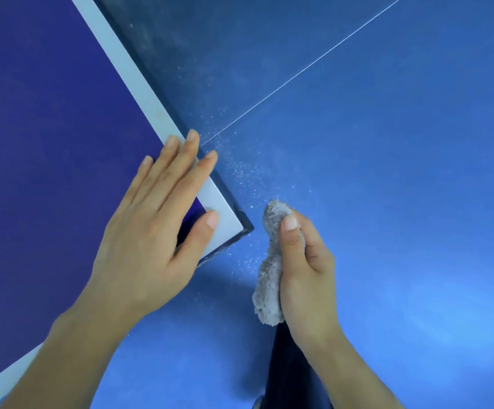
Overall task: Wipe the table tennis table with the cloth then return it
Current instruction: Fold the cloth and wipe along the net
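The table tennis table fills the left of the view, dark blue with a white edge line, and its corner points toward the lower middle. My left hand lies flat on that corner, fingers straight, fingertips reaching the white line. My right hand is off the table, just right of the corner, and grips a bunched grey fluffy cloth, with the thumb pressed on top of it.
A blue floor lies below and to the right, crossed by a thin white line. Pale dust specks are scattered on the floor near the corner. A dark trouser leg shows below my right hand.
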